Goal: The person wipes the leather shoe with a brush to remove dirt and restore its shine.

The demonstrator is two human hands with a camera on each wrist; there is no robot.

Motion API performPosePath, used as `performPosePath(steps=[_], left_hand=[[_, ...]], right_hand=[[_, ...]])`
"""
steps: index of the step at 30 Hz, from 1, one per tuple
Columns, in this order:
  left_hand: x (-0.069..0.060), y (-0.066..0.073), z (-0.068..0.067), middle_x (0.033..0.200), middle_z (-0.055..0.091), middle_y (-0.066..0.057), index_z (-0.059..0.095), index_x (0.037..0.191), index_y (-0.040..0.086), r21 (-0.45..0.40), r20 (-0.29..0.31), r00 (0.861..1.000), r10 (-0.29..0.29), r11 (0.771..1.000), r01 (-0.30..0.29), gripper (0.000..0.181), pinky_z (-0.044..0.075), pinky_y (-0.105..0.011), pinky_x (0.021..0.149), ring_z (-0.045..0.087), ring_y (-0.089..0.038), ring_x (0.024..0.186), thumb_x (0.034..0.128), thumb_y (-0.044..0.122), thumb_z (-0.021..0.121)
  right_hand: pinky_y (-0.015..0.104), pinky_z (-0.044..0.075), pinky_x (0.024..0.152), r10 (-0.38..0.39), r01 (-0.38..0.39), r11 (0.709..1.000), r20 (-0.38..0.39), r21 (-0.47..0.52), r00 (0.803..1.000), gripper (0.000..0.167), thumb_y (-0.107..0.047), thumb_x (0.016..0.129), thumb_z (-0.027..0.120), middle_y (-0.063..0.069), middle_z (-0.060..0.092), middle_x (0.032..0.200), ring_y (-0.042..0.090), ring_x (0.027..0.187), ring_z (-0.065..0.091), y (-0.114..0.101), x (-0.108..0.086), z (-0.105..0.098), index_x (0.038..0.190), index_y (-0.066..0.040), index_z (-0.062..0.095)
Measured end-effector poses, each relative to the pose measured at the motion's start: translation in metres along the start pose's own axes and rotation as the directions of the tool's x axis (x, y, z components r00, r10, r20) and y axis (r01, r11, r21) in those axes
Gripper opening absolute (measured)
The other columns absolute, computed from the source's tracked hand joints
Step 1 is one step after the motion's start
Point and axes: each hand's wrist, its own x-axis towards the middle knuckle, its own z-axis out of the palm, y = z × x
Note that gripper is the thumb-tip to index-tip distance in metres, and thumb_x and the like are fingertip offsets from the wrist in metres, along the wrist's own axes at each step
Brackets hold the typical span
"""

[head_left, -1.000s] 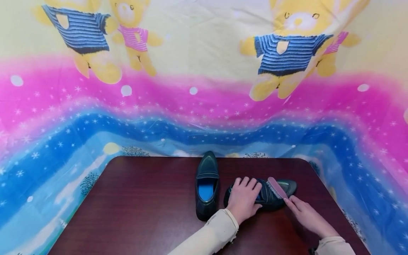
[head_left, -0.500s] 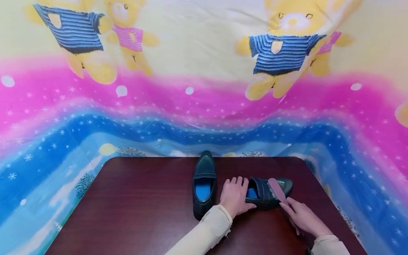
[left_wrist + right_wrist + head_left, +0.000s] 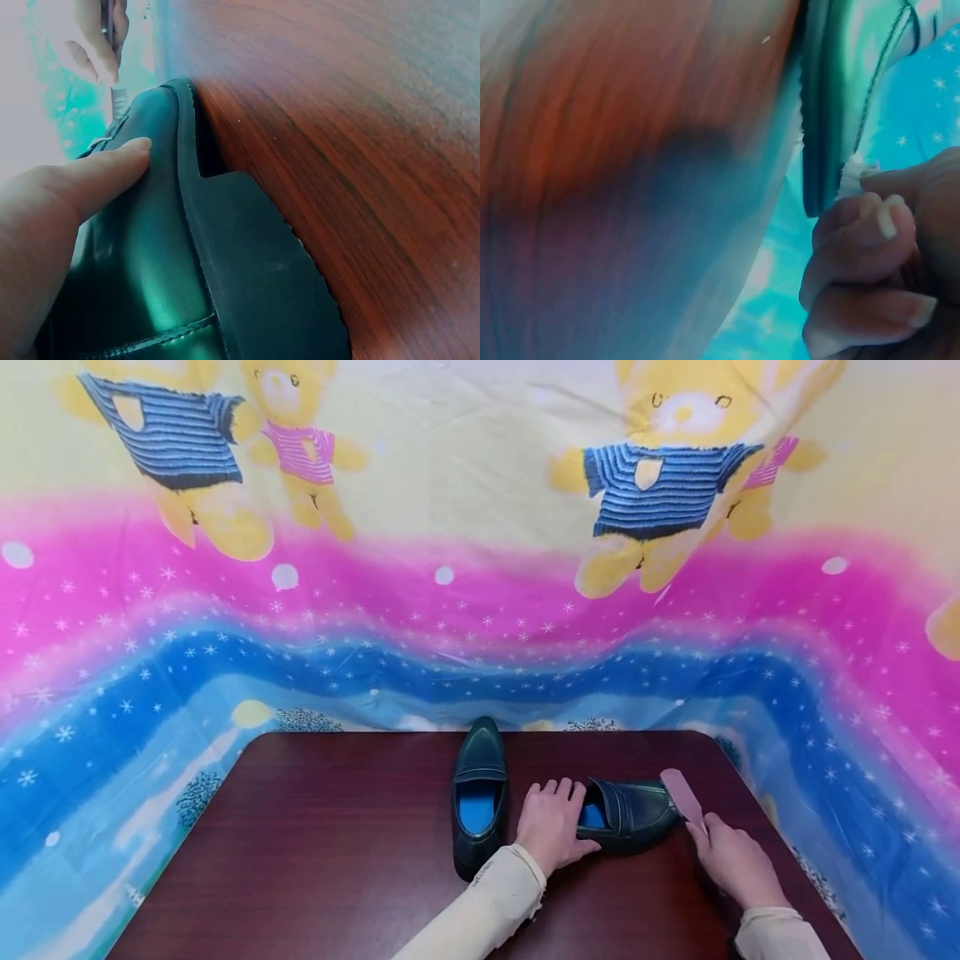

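A dark green loafer (image 3: 645,817) with a blue insole lies sideways on the table, its toe to the right. My left hand (image 3: 551,825) grips it round the heel; in the left wrist view the thumb (image 3: 105,176) lies along the shoe's side. A pink-backed shoe brush (image 3: 682,793) is in my right hand (image 3: 741,862), held by its handle. Its pale bristles (image 3: 855,175) are against the toe in the right wrist view, partly hidden by fingers. The matching loafer (image 3: 480,758) stands left of my left hand, toe pointing away.
The dark red-brown wooden table (image 3: 315,843) has rounded far corners. Behind and around it hangs a cloth (image 3: 480,635) printed with bears and snowflakes. The far loafer's toe reaches the table's back edge.
The brush has moved right along the loafer, from its upper to the tip of the toe. My left hand has shifted back from over the opening to the heel.
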Motion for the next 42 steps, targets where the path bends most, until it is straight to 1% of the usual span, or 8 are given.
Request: performPosePath(steps=[4, 7, 12, 16, 22, 28, 37, 42], left_hand=[[0.0, 0.0, -0.001, 0.144, 0.059, 0.007, 0.048, 0.15, 0.03, 0.007, 0.009, 1.0, 0.0, 1.0, 0.0, 0.086, 0.049, -0.035, 0.109, 0.06, -0.013, 0.129, 0.084, 0.084, 0.057], [0.001, -0.001, -0.002, 0.143, 0.059, 0.008, 0.048, 0.15, 0.03, 0.016, 0.008, 1.0, -0.002, 1.0, 0.002, 0.086, 0.049, -0.034, 0.109, 0.06, -0.013, 0.129, 0.0838, 0.085, 0.056], [0.0, -0.001, -0.001, 0.143, 0.06, 0.008, 0.049, 0.149, 0.029, 0.024, 0.007, 1.0, 0.0, 1.0, 0.0, 0.086, 0.05, -0.034, 0.109, 0.06, -0.013, 0.128, 0.084, 0.084, 0.056], [-0.001, -0.001, -0.001, 0.143, 0.06, 0.008, 0.049, 0.15, 0.029, 0.02, 0.009, 1.0, 0.003, 1.0, -0.003, 0.086, 0.05, -0.035, 0.108, 0.061, -0.013, 0.127, 0.084, 0.084, 0.057], [-0.001, -0.001, -0.001, 0.142, 0.06, 0.008, 0.049, 0.149, 0.03, 0.018, 0.007, 1.0, 0.005, 1.0, -0.005, 0.085, 0.05, -0.034, 0.107, 0.061, -0.012, 0.127, 0.0841, 0.084, 0.057], [-0.002, -0.001, -0.001, 0.145, 0.059, 0.009, 0.048, 0.15, 0.03, 0.012, 0.025, 1.0, 0.011, 1.0, -0.012, 0.085, 0.05, -0.035, 0.109, 0.06, -0.012, 0.129, 0.0846, 0.083, 0.057], [-0.001, 0.0, -0.002, 0.146, 0.058, 0.01, 0.047, 0.15, 0.032, 0.003, 0.025, 1.0, 0.005, 1.0, -0.005, 0.084, 0.048, -0.035, 0.111, 0.059, -0.011, 0.131, 0.0843, 0.083, 0.058], [-0.001, 0.0, -0.002, 0.145, 0.059, 0.01, 0.048, 0.15, 0.031, 0.01, 0.02, 1.0, 0.003, 1.0, -0.004, 0.084, 0.049, -0.035, 0.11, 0.06, -0.012, 0.129, 0.0841, 0.083, 0.057]], right_hand=[[0.04, 0.045, 0.058, -0.028, 0.029, 0.996, -0.012, 0.088, 1.0, 0.044, -0.039, 0.112, 0.042, 0.01, 0.055, 0.072, 0.024, 0.062, 0.055, -0.009, -0.004, 0.0, 0.102, 0.002, 0.055], [0.031, 0.034, 0.056, -0.08, 0.077, 0.974, 0.005, 0.211, 0.997, 0.044, -0.045, 0.112, 0.042, 0.003, 0.044, 0.068, 0.016, 0.057, 0.041, -0.016, -0.009, 0.003, 0.09, -0.008, 0.05], [0.027, 0.033, 0.057, -0.138, 0.119, 0.939, 0.037, 0.323, 0.99, 0.042, -0.045, 0.11, 0.047, -0.001, 0.041, 0.07, 0.011, 0.057, 0.037, -0.021, -0.013, 0.009, 0.088, -0.009, 0.051], [0.027, 0.034, 0.058, -0.127, 0.107, 0.947, 0.049, 0.302, 0.991, 0.039, -0.042, 0.11, 0.048, 0.0, 0.042, 0.071, 0.012, 0.058, 0.039, -0.019, -0.012, 0.012, 0.089, -0.009, 0.05], [0.032, 0.035, 0.058, -0.08, 0.079, 0.988, 0.003, 0.133, 0.997, 0.036, -0.038, 0.111, 0.046, 0.003, 0.043, 0.068, 0.017, 0.057, 0.044, -0.009, -0.007, 0.01, 0.09, -0.01, 0.046], [0.039, 0.039, 0.057, -0.01, 0.011, 0.999, -0.039, 0.031, 0.999, 0.033, -0.033, 0.111, 0.044, 0.006, 0.046, 0.066, 0.02, 0.056, 0.049, 0.0, -0.002, 0.009, 0.099, -0.004, 0.051], [0.039, 0.04, 0.056, 0.018, -0.014, 0.998, -0.07, 0.056, 0.997, 0.038, -0.034, 0.112, 0.042, 0.007, 0.047, 0.066, 0.021, 0.057, 0.051, -0.002, -0.004, 0.006, 0.101, 0.001, 0.051], [0.032, 0.035, 0.058, -0.037, 0.038, 0.976, -0.009, 0.214, 0.999, 0.045, -0.046, 0.112, 0.037, 0.003, 0.041, 0.068, 0.017, 0.058, 0.041, -0.008, -0.009, 0.007, 0.092, -0.007, 0.047]])
